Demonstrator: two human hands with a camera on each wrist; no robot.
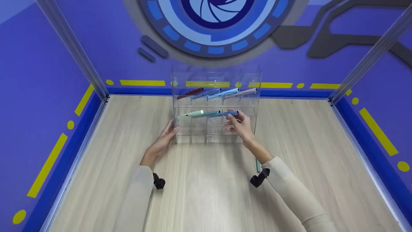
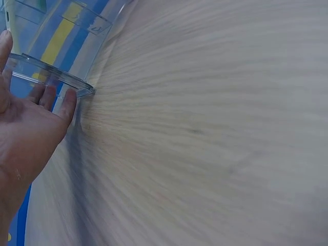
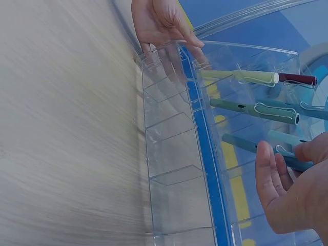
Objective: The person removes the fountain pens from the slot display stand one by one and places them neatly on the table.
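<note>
A clear acrylic pen stand (image 1: pixel 216 139) with stepped, divided rows stands near the back wall. My right hand (image 1: pixel 241 125) pinches a blue pen (image 3: pixel 238 142) between thumb and fingers; the pen lies slanted in the stand's middle row. To its left in that row are a green pen (image 3: pixel 230 105) and a pale green pen (image 1: pixel 193 113). My left hand (image 1: pixel 162 140) rests against the stand's left side, its fingers (image 2: pixel 66 105) fairly straight along the side wall and its thumb near the front edge.
The row above holds a dark red pen (image 1: pixel 190 93), a blue-grey pen (image 1: pixel 207 93), a light blue pen (image 1: pixel 225 93) and a pale pinkish pen (image 1: pixel 243 92). Another green pen (image 1: pixel 258 166) lies on the wooden table (image 1: pixel 199 199) beside my right forearm. Blue printed walls (image 1: pixel 138 71) enclose the table.
</note>
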